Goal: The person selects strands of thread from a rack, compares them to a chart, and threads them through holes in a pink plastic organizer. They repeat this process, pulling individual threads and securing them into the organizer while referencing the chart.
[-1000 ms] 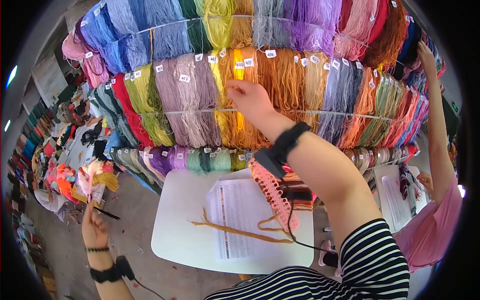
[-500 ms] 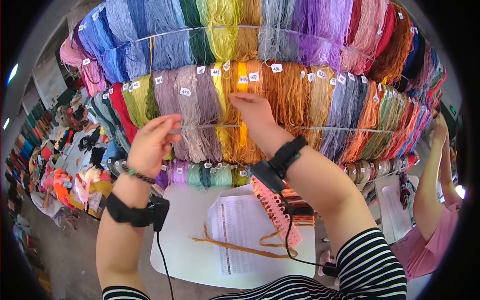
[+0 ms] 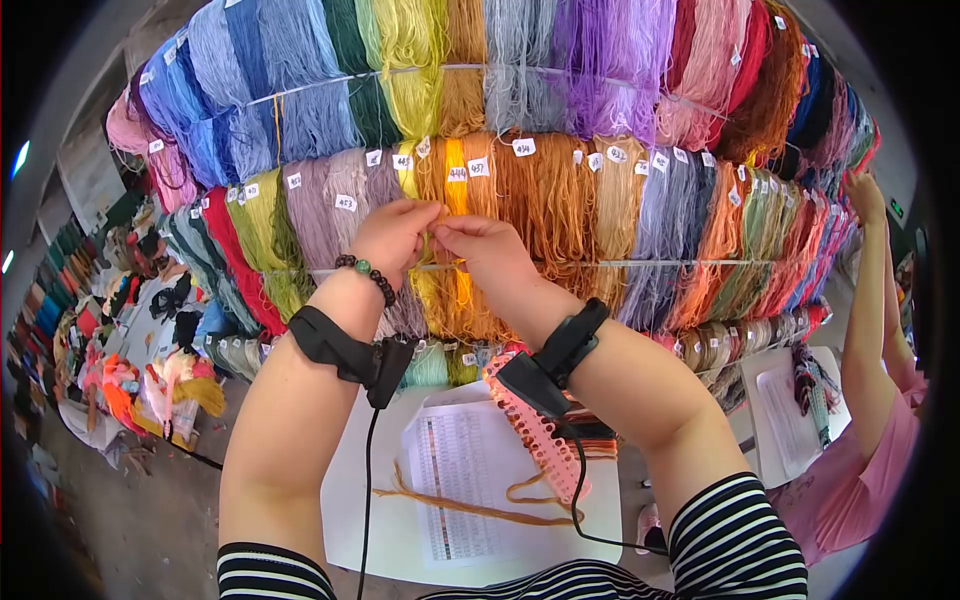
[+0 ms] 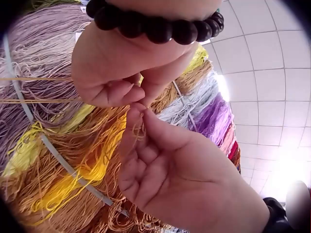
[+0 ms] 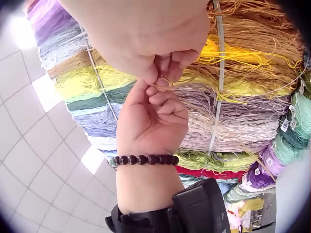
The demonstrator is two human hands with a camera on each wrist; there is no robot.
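Both hands meet fingertip to fingertip before the middle row of hanging yarn. The left hand [image 3: 393, 240], with curled fingers, pinches a thin golden-yellow strand. On its right, the right hand [image 3: 482, 250] pinches the same thin yarn between thumb and forefinger; a small loop of the strand [image 5: 164, 82] shows at the fingertips in the right wrist view. Behind them hang a bright yellow skein [image 3: 457, 195] and orange-brown skeins [image 3: 550, 195] with numbered paper tags. Which skein the strand comes from is hidden by the hands.
Below stands a white table [image 3: 350, 510] with a printed chart [image 3: 460, 480], a loose brown yarn bundle [image 3: 460, 508] and a pink holed card [image 3: 535, 430]. Another person in a pink top [image 3: 850, 500] reaches up at right. Heaped yarn [image 3: 165, 385] lies at left.
The left hand has come up from the lower left to meet the right hand at the yarn. The right hand stays near the yellow skein. The other person's arms have moved.
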